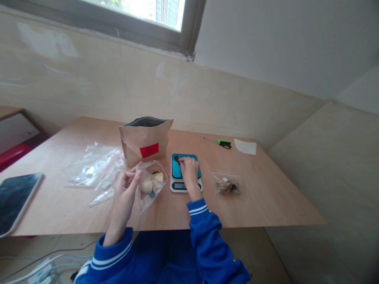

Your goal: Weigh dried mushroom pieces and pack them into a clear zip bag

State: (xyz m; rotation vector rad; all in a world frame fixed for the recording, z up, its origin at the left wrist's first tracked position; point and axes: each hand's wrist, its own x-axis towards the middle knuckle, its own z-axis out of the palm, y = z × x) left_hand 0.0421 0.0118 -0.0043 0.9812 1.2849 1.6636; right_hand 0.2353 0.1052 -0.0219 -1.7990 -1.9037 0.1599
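My left hand (126,189) pinches the edge of a clear plastic zip bag (147,202). Inside the bag lie several pale, cream-coloured chunks (148,184) and some small dark bits. Over a kitchen scale (177,167) with a blue top and white body, my right hand (190,170) has its fingers closed at a small dark brown piece (177,158). That piece is at the far left part of the scale's top; whether it rests on the surface cannot be made out. My wrist partly covers the scale's display (179,185).
Behind the bag stands an open brown paper pouch (133,144) with a red label. Empty-looking clear bags (91,167) and a tablet (19,201) lie left. To the right are a filled zip bag (227,185), two green-and-black screwdrivers (224,143) and white paper (245,146).
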